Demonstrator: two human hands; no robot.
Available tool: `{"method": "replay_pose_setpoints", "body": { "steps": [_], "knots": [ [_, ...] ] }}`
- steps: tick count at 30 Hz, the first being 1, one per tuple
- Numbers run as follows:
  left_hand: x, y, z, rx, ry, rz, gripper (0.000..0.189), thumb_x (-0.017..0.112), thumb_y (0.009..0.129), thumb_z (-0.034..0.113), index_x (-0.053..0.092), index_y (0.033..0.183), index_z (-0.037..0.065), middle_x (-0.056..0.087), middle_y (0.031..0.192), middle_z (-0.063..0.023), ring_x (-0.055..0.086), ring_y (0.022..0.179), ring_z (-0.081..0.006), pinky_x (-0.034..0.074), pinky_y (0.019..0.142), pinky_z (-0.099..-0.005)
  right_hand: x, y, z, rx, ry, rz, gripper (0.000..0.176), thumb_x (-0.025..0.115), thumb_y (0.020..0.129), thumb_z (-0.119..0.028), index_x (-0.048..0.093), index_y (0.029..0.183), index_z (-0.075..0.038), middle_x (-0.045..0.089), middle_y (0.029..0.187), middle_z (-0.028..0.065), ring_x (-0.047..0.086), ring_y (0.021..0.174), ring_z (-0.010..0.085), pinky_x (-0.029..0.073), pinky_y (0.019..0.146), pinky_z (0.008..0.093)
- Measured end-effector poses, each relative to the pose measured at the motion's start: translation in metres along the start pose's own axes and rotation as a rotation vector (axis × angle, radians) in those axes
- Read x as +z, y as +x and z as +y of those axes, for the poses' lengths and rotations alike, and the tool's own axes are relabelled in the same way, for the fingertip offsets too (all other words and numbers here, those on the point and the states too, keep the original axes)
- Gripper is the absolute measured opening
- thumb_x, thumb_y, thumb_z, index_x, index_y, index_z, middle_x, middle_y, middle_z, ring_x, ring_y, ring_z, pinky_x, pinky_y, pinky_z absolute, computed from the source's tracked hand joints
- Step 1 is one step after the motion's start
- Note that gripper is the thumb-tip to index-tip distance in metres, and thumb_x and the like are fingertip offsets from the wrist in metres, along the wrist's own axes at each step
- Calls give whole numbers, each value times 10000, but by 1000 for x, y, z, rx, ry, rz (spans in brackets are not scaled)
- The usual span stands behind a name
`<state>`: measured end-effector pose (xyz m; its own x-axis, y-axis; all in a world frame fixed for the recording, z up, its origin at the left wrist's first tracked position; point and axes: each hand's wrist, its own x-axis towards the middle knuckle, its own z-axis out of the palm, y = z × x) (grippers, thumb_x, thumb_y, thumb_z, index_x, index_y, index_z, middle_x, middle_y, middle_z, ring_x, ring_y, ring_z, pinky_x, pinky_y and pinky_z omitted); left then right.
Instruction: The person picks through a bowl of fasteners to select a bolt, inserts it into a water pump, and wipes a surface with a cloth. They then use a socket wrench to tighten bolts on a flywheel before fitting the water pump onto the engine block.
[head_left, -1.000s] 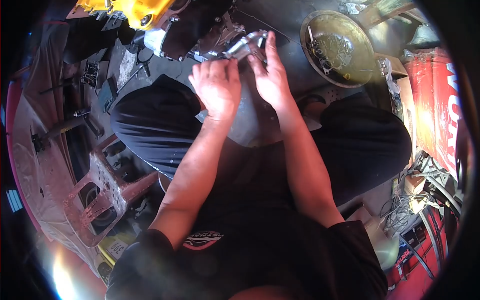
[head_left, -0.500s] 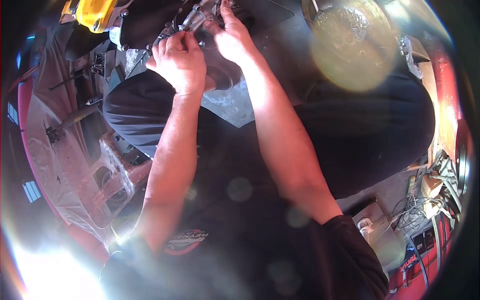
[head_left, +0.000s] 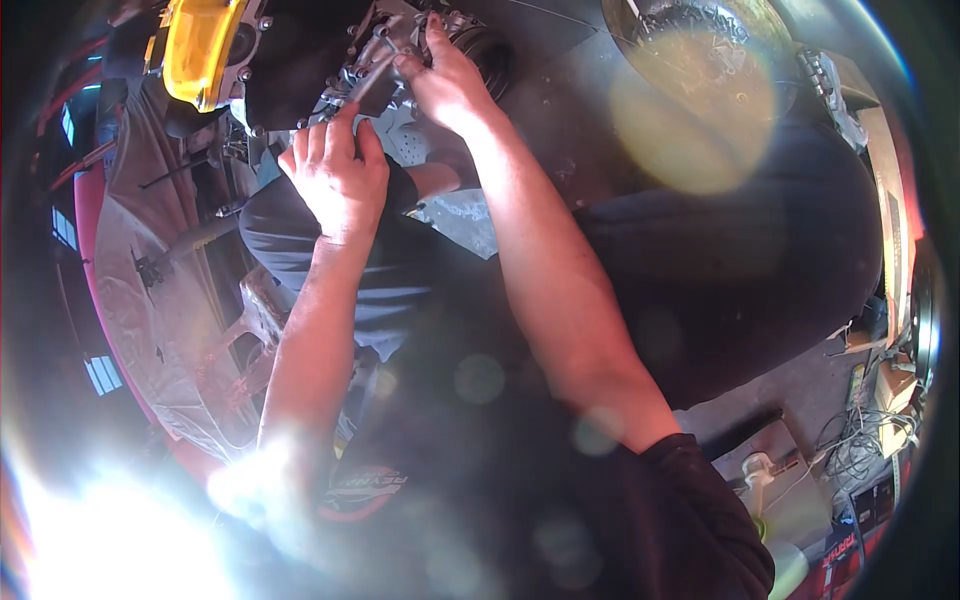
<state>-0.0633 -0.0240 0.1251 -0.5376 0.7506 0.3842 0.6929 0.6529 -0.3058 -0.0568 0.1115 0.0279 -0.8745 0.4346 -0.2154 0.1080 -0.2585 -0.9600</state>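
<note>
My left hand (head_left: 338, 180) is closed at the near end of a slim metal wrench (head_left: 374, 78), which slants up and right towards an engine (head_left: 385, 40) of bare metal. My right hand (head_left: 450, 88) reaches to the engine's right side. Its thumb lies by the wrench's far end and its index finger stretches upward, apart from the thumb. The other right fingers are hidden. A dark round pulley (head_left: 488, 60) shows just beyond my right hand. To the left, a bright yellow cover (head_left: 205, 55) with bolts along its edge sits on the engine.
A round metal pan (head_left: 745, 95) with small loose pieces stands at upper right. My bent legs (head_left: 740, 270) flank the work. A grey cover sheet (head_left: 140, 300) hangs at left. Tangled cables (head_left: 860, 440) lie at lower right. Strong glare washes out the lower left.
My left hand has drawn back down and slightly left, and the wrench now shows between my hands. My right hand stays near the engine. The view has shifted slightly.
</note>
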Motion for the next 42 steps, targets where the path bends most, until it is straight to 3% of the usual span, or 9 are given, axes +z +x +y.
{"method": "replay_pose_setpoints", "body": {
  "steps": [1,10,19,30,42],
  "knots": [
    [-2,1,-2,46,2,8,214,707,761,113,688,974,114,619,779,-27,588,799,-246,400,757,-409,-1,-1,-2,51,35,-16,774,603,932,-344,225,1529,-26,404,1487,240,421,1372,344,329,1129,344],
    [-30,31,-7,523,-1,-6,244,741,697,65,650,917,120,551,801,0,555,788,-209,387,761,-394,6,6,6,-29,-2,24,777,583,931,-340,227,1507,42,414,1476,249,444,1355,340,350,1114,349],
    [-35,40,-28,569,102,-50,300,734,689,89,678,982,120,557,851,6,557,859,-196,374,828,-407,8,6,1,24,-29,46,784,591,928,-344,225,1511,31,445,1439,279,520,1278,367,400,1073,356],
    [-38,58,-34,698,227,-72,322,700,697,142,685,1019,138,580,956,26,553,947,-175,338,893,-428,8,3,-3,9,18,62,779,589,920,-333,236,1502,47,508,1347,325,512,1273,402,394,1073,385],
    [-36,64,-28,697,290,-199,256,674,713,139,663,968,121,552,916,-3,544,953,-197,363,914,-467,7,4,-8,62,20,34,772,576,916,-335,251,1490,65,505,1321,360,502,1272,421,392,1071,397]
  ]
}}
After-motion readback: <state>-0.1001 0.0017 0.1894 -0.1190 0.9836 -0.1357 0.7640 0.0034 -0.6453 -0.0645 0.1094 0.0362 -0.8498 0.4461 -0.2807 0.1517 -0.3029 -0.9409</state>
